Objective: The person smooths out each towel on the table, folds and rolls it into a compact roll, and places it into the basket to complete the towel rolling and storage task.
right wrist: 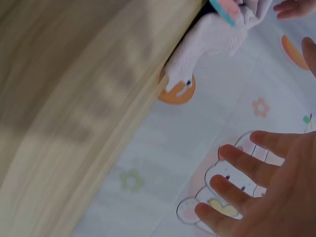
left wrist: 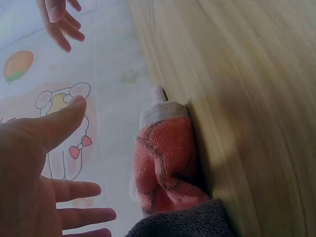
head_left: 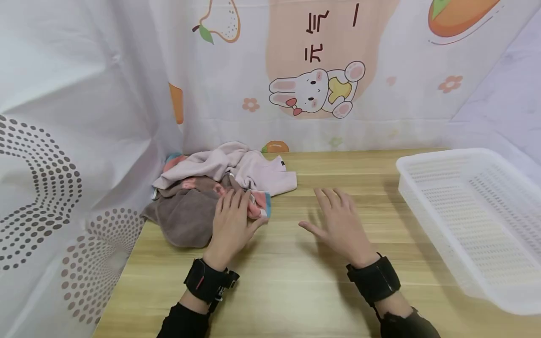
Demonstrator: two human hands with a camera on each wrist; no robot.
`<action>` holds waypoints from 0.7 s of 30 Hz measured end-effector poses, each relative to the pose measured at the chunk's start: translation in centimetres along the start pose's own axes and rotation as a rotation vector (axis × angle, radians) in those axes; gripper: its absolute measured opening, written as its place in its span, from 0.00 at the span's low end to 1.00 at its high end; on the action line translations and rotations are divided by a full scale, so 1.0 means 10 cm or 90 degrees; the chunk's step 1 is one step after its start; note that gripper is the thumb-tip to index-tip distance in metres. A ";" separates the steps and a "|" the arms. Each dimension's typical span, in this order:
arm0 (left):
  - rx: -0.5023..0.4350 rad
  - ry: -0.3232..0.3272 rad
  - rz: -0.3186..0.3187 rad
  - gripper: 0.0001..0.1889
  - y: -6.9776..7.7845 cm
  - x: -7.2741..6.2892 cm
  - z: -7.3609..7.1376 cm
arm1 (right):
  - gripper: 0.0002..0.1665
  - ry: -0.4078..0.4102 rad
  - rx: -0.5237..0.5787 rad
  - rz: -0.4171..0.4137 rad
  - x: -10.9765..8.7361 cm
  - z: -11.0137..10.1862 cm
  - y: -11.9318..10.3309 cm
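On the left of the wooden table lies a heap of small cloth items: a grey-brown towel-like cloth (head_left: 188,220), a pale pink cloth (head_left: 270,176) and a coral piece (head_left: 256,209) with a blue edge. My left hand (head_left: 231,220) hovers beside the heap's right side, fingers extended and overlapping it in the head view. In the left wrist view, a coral terry cloth (left wrist: 165,148) with a light band lies below the spread left fingers. My right hand (head_left: 338,225) is held over the middle of the table, fingers spread, holding nothing.
A white plastic basket (head_left: 444,244) with slotted walls stands on the right side of the wooden table (head_left: 279,291). Behind hangs a white curtain (head_left: 211,94) printed with a rabbit and fruit. Another printed sheet (head_left: 105,117) hangs at the left.
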State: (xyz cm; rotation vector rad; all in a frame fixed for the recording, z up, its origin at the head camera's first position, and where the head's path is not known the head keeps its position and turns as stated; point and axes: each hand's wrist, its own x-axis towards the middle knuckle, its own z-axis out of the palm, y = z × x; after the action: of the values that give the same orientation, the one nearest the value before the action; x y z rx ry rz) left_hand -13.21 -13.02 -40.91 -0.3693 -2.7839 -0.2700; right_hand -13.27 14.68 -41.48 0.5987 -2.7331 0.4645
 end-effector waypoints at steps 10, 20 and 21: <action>0.001 0.031 0.008 0.36 -0.07 -0.01 0.10 | 0.55 -0.065 0.004 -0.015 0.13 0.21 -0.22; -0.002 0.005 -0.008 0.34 -0.12 -0.04 0.14 | 0.42 -0.076 0.004 -0.075 0.21 0.49 -0.44; -0.001 0.003 -0.007 0.34 -0.13 -0.03 0.14 | 0.40 -0.078 0.006 -0.079 0.23 0.51 -0.46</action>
State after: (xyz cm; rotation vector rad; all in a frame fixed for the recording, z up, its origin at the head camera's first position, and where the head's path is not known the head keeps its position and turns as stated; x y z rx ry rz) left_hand -13.69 -14.00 -42.45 -0.3525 -2.7817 -0.2756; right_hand -14.31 8.00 -44.14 0.8195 -2.7883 0.4229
